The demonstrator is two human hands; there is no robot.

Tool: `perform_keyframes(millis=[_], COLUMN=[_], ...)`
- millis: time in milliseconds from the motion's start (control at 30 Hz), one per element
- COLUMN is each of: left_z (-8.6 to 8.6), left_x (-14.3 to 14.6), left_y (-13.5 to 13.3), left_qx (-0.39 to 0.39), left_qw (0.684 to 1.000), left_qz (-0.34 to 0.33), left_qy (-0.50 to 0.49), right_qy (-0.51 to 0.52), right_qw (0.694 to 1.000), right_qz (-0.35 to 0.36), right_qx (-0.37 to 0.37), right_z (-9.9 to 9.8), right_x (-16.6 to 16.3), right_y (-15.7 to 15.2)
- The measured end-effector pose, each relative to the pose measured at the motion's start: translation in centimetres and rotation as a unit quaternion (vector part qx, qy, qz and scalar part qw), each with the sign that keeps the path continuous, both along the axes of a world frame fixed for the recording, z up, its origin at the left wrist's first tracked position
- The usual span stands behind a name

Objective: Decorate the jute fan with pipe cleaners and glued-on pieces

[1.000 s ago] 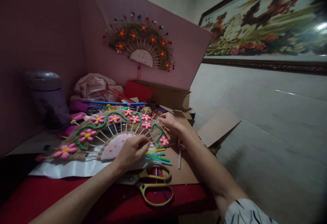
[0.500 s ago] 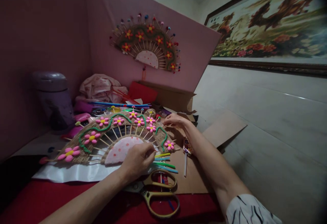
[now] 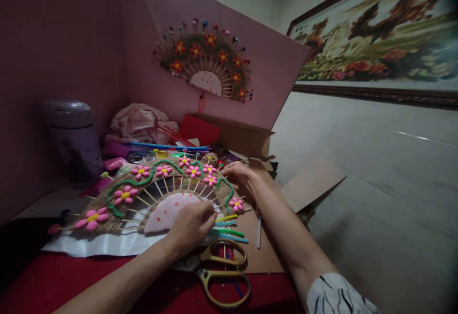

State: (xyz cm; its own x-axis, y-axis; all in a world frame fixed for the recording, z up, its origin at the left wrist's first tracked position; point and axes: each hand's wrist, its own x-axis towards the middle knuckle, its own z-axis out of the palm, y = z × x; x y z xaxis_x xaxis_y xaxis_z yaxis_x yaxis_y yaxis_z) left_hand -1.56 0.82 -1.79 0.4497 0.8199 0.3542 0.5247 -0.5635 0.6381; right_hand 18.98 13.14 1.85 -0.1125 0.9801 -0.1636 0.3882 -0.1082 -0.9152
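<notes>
A fan-shaped craft piece (image 3: 209, 192) of twine-wrapped sticks lies in front of me, with pink flowers, a wavy green strip and a spotted half-round centre. My left hand (image 3: 193, 223) is closed in a pinch over the right side of that centre; what its fingers hold, if anything, is too small to name. Up at the fan's right outer edge, my right hand (image 3: 239, 173) has its fingers bent together by a stick end; whatever they grip is hidden. Small coloured balls cap several stick ends. Gold-handled scissors (image 3: 223, 273) lie below my left hand, beside several coloured strips (image 3: 229, 233).
Cardboard (image 3: 270, 256) lies under the fan's right side. A purple bottle (image 3: 73, 142) stands at left, near a pink cloth bundle (image 3: 138, 123). Behind, a finished-looking fan (image 3: 205, 82) hangs on a pink board (image 3: 275, 66). Red cloth (image 3: 89, 285) covers the front.
My right hand has shifted slightly left and down along the fan's edge. The fan has moved a little left. The left hand stays almost in place, still pinched.
</notes>
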Motion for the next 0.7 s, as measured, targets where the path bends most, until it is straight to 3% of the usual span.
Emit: perform_keyframes(millis=[133,233,333,433,567,700], left_z=[0.1,0.3,0.8,1.2,1.0,0.2], left_x=[0.0,-0.1,-0.2,-0.1,0.0,0.1], left_y=[0.0,0.2,0.4,0.5,0.4,0.5], left_qx=[-0.009,-0.059,-0.167,-0.214,-0.174,-0.094], left_qw=[1.000,0.992,0.960,0.934,0.948,0.975], left_qz=[-0.004,-0.004,-0.011,-0.029,-0.026,-0.006], left_qy=[-0.028,-0.114,-0.224,-0.283,-0.266,-0.203], right_qy=[0.004,-0.010,-0.030,-0.105,-0.207,-0.230], right_qw=[0.999,0.994,0.985,0.965,0.929,0.933], right_qz=[-0.022,-0.065,-0.084,-0.043,-0.063,-0.060], right_qx=[0.036,0.093,0.144,0.236,0.300,0.269], right_z=[0.7,1.3,1.4,0.8,0.4,0.1], right_x=[1.7,2.8,2.8,1.8,0.4,-0.5], right_y=[-1.1,-2.8,-5.4,-7.5,-6.8,-3.1])
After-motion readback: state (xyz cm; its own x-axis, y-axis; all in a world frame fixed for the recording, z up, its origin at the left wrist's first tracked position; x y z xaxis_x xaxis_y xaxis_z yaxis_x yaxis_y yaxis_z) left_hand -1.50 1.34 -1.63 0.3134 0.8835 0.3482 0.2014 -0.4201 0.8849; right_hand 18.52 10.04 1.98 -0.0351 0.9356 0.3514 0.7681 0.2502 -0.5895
